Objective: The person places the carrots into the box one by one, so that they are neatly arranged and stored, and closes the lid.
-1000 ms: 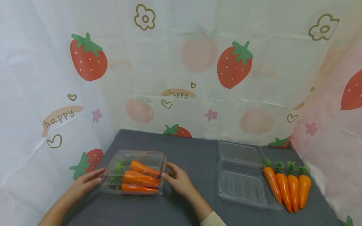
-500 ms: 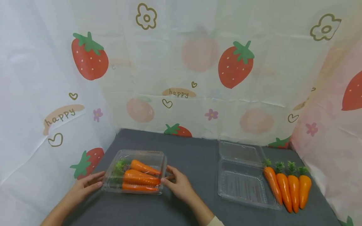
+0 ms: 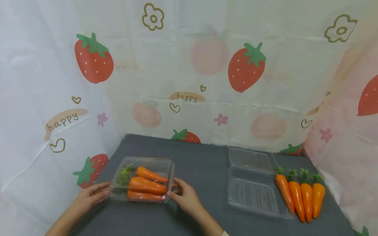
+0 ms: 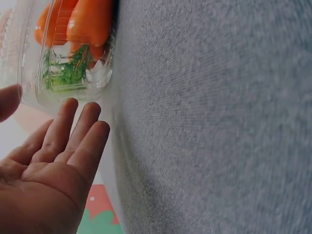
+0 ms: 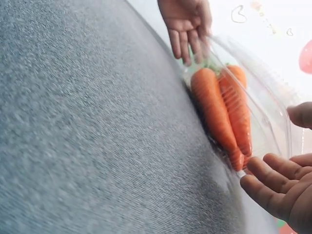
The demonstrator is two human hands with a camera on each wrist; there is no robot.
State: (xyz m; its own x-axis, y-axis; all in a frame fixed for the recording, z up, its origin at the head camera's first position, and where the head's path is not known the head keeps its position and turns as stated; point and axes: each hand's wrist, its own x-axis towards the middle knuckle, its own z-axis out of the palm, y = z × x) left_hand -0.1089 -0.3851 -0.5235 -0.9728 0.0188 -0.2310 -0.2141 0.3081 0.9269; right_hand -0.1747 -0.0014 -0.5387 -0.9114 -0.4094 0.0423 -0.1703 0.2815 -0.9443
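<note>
A lidded clear plastic box (image 3: 160, 161) sits on the left of the table, several orange carrots (image 3: 147, 185) with green tops (image 3: 125, 172) inside. My left hand (image 3: 88, 198) is at its left side. The left wrist view shows this hand (image 4: 58, 161) with fingers nearly straight, tips at the box wall (image 4: 29, 68); whether they touch is unclear. At the box's right side is my right hand (image 3: 187, 198), thumb near the front corner. In the right wrist view, that hand's fingers (image 5: 265, 190) extend toward the box's end, thumb by the lid edge.
On the right lies a second clear box (image 3: 252, 190), its lid (image 3: 249, 159) folded back. Several loose carrots (image 3: 307, 200) lie side by side at that box's right edge. A strawberry-printed curtain (image 3: 203, 65) surrounds the back and sides of the grey table (image 3: 203, 183).
Both hands have slid slightly toward the front along the sides of the filled box. The box stays almost in place, and the right-hand box and loose carrots have not moved.
</note>
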